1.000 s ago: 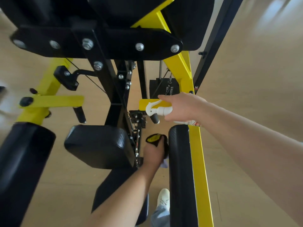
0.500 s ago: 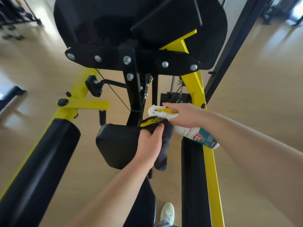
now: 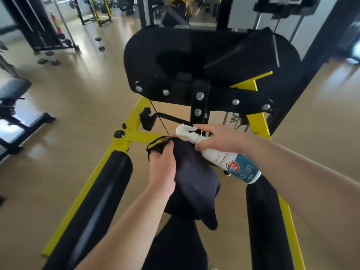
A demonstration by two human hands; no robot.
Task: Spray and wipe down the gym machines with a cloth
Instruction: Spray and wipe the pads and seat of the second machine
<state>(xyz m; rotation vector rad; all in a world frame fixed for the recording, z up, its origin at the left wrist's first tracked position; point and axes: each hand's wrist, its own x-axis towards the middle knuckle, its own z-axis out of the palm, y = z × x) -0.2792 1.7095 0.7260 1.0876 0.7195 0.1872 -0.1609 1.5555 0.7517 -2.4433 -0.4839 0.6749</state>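
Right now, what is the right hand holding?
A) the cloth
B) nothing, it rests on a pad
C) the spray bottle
C: the right hand grips the bottle at its neck, while the left hand holds the cloth.

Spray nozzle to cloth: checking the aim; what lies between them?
Nothing in the head view: the spray bottle's nozzle sits at the edge of the cloth.

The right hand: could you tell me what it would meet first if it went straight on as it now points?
Probably the cloth held by the left hand, just beyond the spray bottle; depth is unclear.
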